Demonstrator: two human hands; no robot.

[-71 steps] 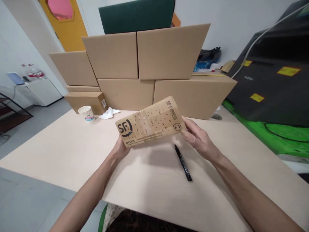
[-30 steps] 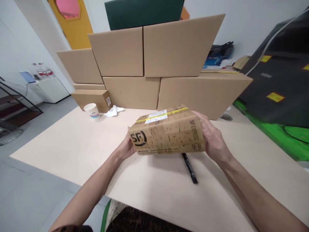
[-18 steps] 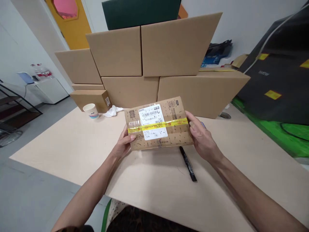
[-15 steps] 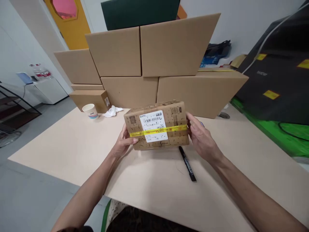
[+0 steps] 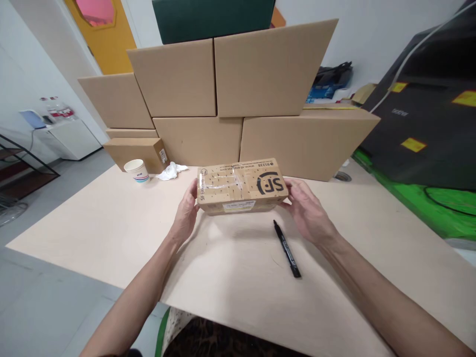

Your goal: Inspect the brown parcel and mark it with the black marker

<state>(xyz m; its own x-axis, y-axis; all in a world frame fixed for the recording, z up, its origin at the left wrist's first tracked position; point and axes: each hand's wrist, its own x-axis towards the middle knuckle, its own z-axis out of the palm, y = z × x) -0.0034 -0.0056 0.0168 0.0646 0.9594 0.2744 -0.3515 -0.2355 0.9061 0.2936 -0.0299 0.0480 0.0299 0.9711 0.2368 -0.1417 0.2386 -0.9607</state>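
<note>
The pen [image 5: 287,249] lies on the surface [image 5: 111,223] before the parcel [image 5: 238,184]; cup [image 5: 137,174] left of tissue [image 5: 171,171], boxes [image 5: 203,141] along the far edge.

Parcel label [image 5: 238,206] seemingly illegible
</note>
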